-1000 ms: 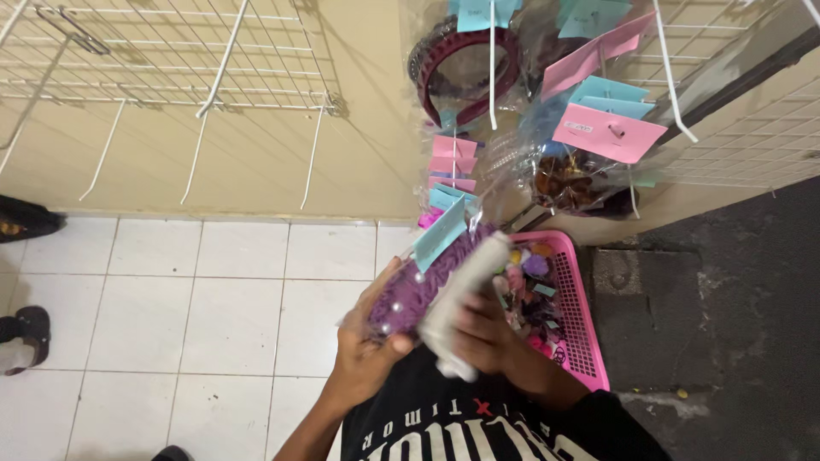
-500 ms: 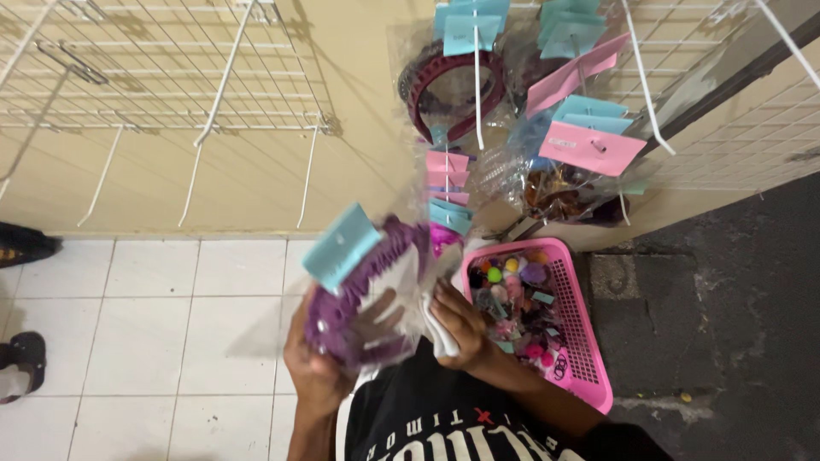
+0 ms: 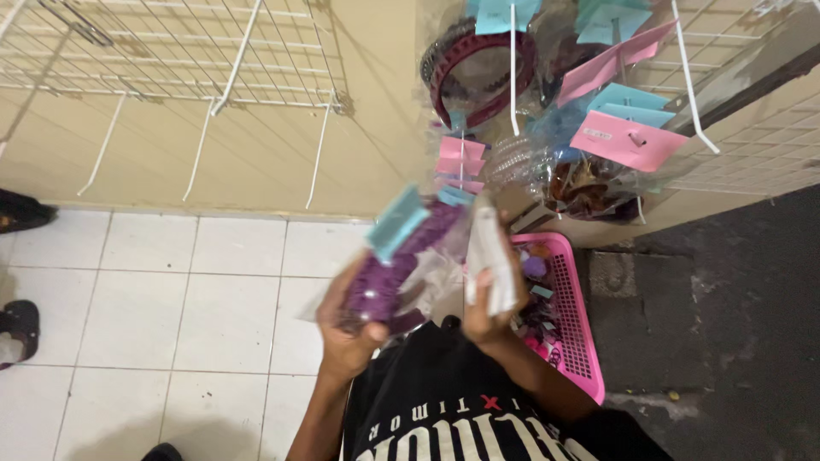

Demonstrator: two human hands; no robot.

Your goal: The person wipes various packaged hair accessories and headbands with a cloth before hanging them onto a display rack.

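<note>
My left hand (image 3: 346,329) grips a purple ruffled headband (image 3: 395,271) in a clear plastic sleeve with a light blue card tag (image 3: 396,223) at its top. My right hand (image 3: 489,303) holds a folded white cloth (image 3: 489,256) upright, just right of the headband and apart from it. Both are raised in front of my chest over the white tiled floor. The headband is blurred by motion.
A pink plastic basket (image 3: 582,341) of small hair accessories sits on the floor at my right. Packaged headbands with pink and blue tags (image 3: 628,137) hang on white wire racks (image 3: 213,68) on the beige wall. Dark floor lies right; someone's sandalled foot (image 3: 15,329) at far left.
The cloth was pressed on the headband, then came off. Now my right hand has lifted the cloth upright while my left hand tilts the headband toward it.
</note>
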